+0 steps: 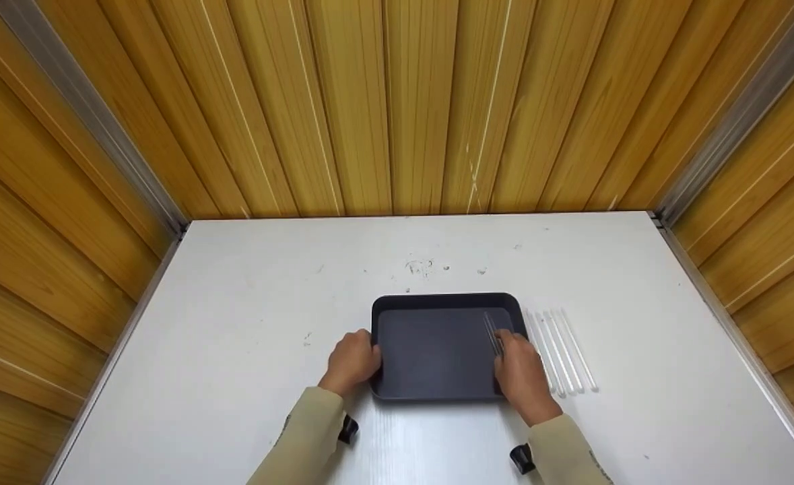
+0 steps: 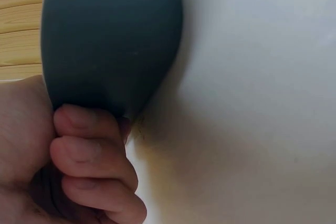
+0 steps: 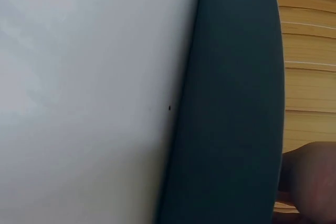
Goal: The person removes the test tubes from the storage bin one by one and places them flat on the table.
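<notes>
A dark grey rectangular tray (image 1: 437,357) lies on the white table. At its left side my left hand (image 1: 353,360) grips the rim; in the left wrist view the fingers (image 2: 94,153) curl against the tray wall (image 2: 113,40). My right hand (image 1: 521,370) is over the tray's right side, pinching a thin clear tube (image 1: 491,330) that slants over the tray floor. Whether it is one tube or two together is hard to tell. The right wrist view shows the tray's outer wall (image 3: 226,98) and part of the right hand (image 3: 315,182), but the tube is hidden there.
Several clear tubes (image 1: 572,350) lie side by side on the table just right of the tray, partly behind my right hand. The white table (image 1: 269,283) has small dark marks toward the back. Wood-patterned panels (image 1: 417,108) stand behind it and at both sides.
</notes>
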`<state>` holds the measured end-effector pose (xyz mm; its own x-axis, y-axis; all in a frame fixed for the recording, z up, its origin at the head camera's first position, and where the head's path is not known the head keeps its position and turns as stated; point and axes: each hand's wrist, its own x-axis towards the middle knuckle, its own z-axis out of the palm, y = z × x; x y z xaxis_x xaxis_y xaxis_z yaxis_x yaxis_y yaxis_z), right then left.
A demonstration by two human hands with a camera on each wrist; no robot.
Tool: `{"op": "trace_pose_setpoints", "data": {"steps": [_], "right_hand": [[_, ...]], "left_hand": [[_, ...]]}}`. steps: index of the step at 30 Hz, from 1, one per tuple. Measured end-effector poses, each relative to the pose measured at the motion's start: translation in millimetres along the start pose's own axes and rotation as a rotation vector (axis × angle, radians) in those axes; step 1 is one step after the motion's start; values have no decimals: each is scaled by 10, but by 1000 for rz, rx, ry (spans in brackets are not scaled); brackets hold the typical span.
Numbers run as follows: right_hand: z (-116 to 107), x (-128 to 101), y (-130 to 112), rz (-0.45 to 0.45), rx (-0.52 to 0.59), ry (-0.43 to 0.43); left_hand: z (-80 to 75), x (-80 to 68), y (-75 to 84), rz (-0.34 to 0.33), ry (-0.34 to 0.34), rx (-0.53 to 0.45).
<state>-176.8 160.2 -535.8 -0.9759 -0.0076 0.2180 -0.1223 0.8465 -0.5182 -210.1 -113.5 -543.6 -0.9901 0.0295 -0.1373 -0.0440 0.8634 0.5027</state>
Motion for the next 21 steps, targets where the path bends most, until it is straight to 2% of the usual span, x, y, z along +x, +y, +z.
{"op": "trace_pose_setpoints", "data": {"steps": [15, 21], "right_hand": [[-96, 30, -24, 12, 39, 69], [-155, 40, -14, 19, 62, 88]], "left_hand": [[-6, 3, 8, -26, -22, -6], [4, 7, 0, -18, -9, 1]]}}
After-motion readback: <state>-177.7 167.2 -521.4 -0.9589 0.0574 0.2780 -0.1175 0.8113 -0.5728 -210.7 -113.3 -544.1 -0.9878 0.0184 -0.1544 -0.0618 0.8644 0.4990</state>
